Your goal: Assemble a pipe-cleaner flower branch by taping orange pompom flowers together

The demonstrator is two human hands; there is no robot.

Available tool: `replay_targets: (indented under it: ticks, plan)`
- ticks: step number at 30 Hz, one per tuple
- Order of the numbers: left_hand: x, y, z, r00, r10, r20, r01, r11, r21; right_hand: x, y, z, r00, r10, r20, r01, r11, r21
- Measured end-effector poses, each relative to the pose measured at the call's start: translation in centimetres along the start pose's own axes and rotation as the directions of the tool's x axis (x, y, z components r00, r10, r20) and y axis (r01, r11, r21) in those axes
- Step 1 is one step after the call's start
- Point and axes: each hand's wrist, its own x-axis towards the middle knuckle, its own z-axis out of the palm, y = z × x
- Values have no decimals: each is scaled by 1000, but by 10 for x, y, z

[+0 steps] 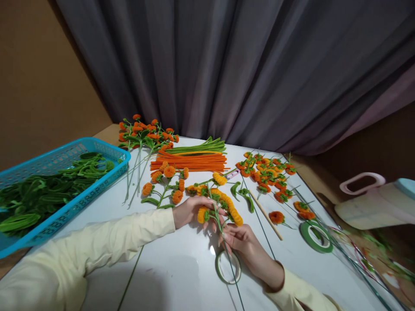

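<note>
Orange and yellow fuzzy flower sprig [227, 205], green wire stem, several round heads and one long coiled head | held low over the middle of the counter [168, 268], nearer its front edge | left hand [189, 211] closed around the heads | right hand [243, 242] pinching the stem, just above a green tape roll [218, 270]

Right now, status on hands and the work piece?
Left hand and right hand both gripping orange flower sprig. Green tape roll lies by right hand. Loose blooms piled beyond.
</note>
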Motion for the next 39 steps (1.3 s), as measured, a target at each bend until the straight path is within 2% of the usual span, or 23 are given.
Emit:
replay_targets:
  ticks: [5,10,17,25,30,39]
  plan:
    - [0,0,0,998,-49,-27,49,999,-3,0,2,-2,1000,-5,11,5,1000,-6]
    - [-2,0,1,1000,15,-12,-15,1000,25,0,1,-2,999,-29,35,31,999,-42]
    - [-4,1,1,998,-30,-46,33,998,49,1,-2,-1,999,-16,46,20,996,-87]
    - [-3,1,-1,1000,0,-23,1,999,32,2,0,-1,999,-1,41,3,999,-46]
    - [-4,1,1,999,-32,-26,33,998,45,0,1,-2,999,9,38,-9,1000,-11]
    - [-5,8,12,999,-44,-30,46,996,74,-1,-5,1,989,38,146,-61,986,156]
